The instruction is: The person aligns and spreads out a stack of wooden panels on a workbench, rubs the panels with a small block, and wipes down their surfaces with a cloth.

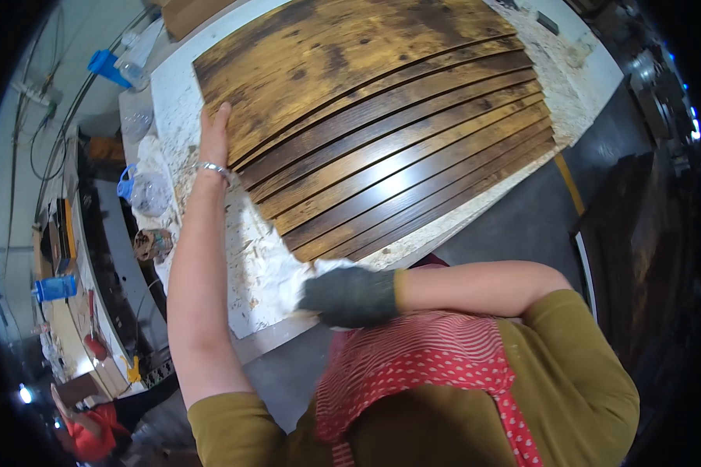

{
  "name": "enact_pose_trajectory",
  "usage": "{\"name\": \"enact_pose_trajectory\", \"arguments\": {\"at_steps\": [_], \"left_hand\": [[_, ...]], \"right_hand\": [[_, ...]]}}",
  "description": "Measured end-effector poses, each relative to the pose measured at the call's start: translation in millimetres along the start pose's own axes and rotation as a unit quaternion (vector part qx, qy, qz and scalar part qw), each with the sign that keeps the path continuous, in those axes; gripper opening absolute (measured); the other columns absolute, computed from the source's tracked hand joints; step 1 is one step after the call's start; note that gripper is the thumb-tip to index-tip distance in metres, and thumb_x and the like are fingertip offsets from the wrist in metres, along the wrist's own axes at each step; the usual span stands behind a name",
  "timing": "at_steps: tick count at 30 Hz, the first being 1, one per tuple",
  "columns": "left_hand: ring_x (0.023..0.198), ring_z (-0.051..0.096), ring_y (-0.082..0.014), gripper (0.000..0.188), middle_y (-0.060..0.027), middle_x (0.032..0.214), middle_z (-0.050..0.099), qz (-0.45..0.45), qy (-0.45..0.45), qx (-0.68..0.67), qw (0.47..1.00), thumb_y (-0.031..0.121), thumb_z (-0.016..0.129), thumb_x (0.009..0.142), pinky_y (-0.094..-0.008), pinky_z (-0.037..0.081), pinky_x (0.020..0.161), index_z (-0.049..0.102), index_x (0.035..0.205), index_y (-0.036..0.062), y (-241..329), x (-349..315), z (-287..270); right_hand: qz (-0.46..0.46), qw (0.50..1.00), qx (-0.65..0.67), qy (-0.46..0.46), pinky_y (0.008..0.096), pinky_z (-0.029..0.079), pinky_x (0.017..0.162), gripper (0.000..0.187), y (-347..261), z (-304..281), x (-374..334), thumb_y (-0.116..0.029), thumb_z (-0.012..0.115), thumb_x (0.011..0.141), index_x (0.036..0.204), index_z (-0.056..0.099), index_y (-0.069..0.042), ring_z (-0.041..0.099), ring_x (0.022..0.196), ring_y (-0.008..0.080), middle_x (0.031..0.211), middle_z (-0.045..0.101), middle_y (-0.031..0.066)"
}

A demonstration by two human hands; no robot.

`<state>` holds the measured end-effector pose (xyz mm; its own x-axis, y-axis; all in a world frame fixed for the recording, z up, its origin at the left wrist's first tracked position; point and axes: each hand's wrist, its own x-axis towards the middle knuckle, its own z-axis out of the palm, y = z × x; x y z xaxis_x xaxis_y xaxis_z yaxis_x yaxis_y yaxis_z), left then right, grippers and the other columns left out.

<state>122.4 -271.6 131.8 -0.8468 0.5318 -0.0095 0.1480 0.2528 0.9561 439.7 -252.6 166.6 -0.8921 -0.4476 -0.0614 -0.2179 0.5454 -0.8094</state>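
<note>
Left hand (216, 136) bare, fingers extended at left edge of brown wood-grain boards (350, 66), which lie overlapped in steps on white worktable (588, 89). Right hand (346, 297), dark-gloved, meets white cloth (287, 282); cannot tell whether it grips.

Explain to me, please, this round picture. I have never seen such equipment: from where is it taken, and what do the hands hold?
There is no robot here, only a person. A wide fisheye camera on their head looks down, so edges bend and the corners turn black. On the white table lie brown wood-look boards, overlapping like steps. The bare left hand, with a bracelet, rests at their left edge. The right hand, in a dark glove, touches bunched white cloth; whether it grips is unclear.
</note>
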Motion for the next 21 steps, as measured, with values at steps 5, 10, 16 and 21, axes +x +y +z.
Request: {"name": "enact_pose_trajectory", "arguments": {"at_steps": [5, 10, 16, 21], "left_hand": [[0.134, 0.024, -0.0290, 0.079, -0.0211, 0.143, 0.025, 0.007, 0.042, 0.001, 0.999, 0.039, 0.054, 0.085, -0.0332, 0.020, 0.108, 0.017, 0.140, -0.0039, 17, -19, 5], [0.134, 0.024, -0.0292, 0.077, -0.0216, 0.143, 0.025, 0.007, 0.026, -0.049, 0.998, 0.035, 0.055, 0.085, -0.0328, 0.020, 0.108, 0.017, 0.139, -0.0058, 37, -24, 23], [0.135, 0.021, -0.0270, 0.087, -0.0189, 0.146, 0.022, -0.017, -0.010, 0.039, 0.999, 0.053, 0.051, 0.082, -0.0350, 0.018, 0.109, 0.017, 0.141, -0.0016, -9, 8, -4], [0.129, 0.031, -0.0225, 0.071, -0.0161, 0.139, 0.034, -0.014, -0.019, -0.013, 1.000, 0.045, 0.050, 0.087, -0.0321, 0.023, 0.107, 0.027, 0.137, -0.0006, -11, 3, -12]], "right_hand": [[0.127, 0.982, 0.015, 0.136, 0.0380, 0.046, 0.073, 0.031, 32, -74, -108, -0.023, 0.059, 0.078, 0.106, 0.061, -0.009, 0.056, 0.083, 0.0279, 0.093, 0.058, 0.0119], [0.146, 0.946, -0.254, 0.138, 0.0381, 0.049, 0.065, 0.024, 51, -26, -107, -0.025, 0.058, 0.077, 0.087, 0.059, -0.003, 0.061, 0.074, 0.0286, 0.077, 0.060, 0.0173], [0.011, 0.970, -0.206, 0.131, 0.0399, 0.049, 0.061, 0.015, 31, 28, 0, -0.018, 0.056, 0.077, 0.079, 0.060, -0.004, 0.062, 0.068, 0.0304, 0.074, 0.061, 0.0164], [0.191, 0.938, -0.193, 0.214, 0.0374, 0.049, 0.070, 0.019, 63, -17, -121, -0.015, 0.052, 0.077, 0.091, 0.060, -0.005, 0.062, 0.083, 0.0277, 0.092, 0.059, 0.0164]]}}
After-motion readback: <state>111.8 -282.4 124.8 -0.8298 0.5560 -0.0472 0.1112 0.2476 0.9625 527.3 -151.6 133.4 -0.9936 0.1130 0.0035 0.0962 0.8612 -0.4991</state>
